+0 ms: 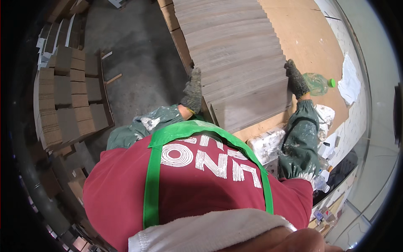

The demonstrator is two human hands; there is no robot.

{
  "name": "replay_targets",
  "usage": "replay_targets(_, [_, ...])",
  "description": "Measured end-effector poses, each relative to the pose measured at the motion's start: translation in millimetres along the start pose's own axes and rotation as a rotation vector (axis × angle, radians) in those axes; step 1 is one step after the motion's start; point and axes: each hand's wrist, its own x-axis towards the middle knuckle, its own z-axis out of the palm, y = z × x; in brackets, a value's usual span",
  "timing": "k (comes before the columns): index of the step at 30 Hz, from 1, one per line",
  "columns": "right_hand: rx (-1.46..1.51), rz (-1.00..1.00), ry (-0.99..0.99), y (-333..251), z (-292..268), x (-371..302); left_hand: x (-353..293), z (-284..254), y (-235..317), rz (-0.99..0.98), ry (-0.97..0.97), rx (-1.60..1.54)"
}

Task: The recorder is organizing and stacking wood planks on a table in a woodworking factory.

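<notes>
A long row of grey wood-grain boards [239,63] lies in front of me, overlapping one another with stepped side edges. My left hand [193,90], in a dark speckled work glove, is at the row's left edge with its fingers stretched out along it. At the right edge rests my right hand [297,80], gloved the same way, its fingers extended flat beside the board ends. Neither hand is wrapped round a board. Whether the left palm touches the boards cannot be made out. A brown sheet-covered worktable [312,38] supports the row.
Just beyond my right hand lies a clear green bottle [317,84] with a bright green cap, near a white crumpled cloth [349,80]. A paint-smeared white block-like item [266,145] sits by my right forearm. Stacked brown and grey pieces [73,96] stand on the left, across the grey floor [130,46].
</notes>
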Motion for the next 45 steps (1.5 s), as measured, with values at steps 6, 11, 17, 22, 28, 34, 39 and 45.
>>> replay_targets(6, [0.069,-0.039,-0.032,1.3,11.5,-4.5,-14.0,31.7,31.8,-0.247,-0.014,-0.268])
replay_targets(11, [0.029,-0.067,-0.073,-6.8,16.2,1.2,1.2,26.6,30.6,-0.185,0.067,-0.604])
replay_targets(17, [-0.012,-0.140,-0.002,-4.7,25.4,-3.1,27.0,-17.5,-15.3,0.241,-0.085,0.299])
replay_targets(22, [-0.611,-0.575,-0.063,27.6,-16.9,22.3,-17.5,-18.8,36.5,0.411,-0.166,1.011])
replay_targets(28, [-0.652,-0.577,0.076,72.0,-24.7,-27.6,-75.2,-24.8,46.7,0.107,-0.462,1.130])
replay_targets(34, [-0.573,-0.395,0.405,49.2,25.2,-58.9,-66.1,-28.9,31.3,0.091,-0.990,1.417])
replay_targets(39, [-0.556,-0.400,0.477,44.3,27.8,-59.3,-74.3,-30.0,43.0,0.716,-1.163,1.474])
replay_targets(45, [-0.475,-0.608,0.511,24.3,29.1,-48.8,-93.6,1.9,90.0,0.183,-0.678,1.375])
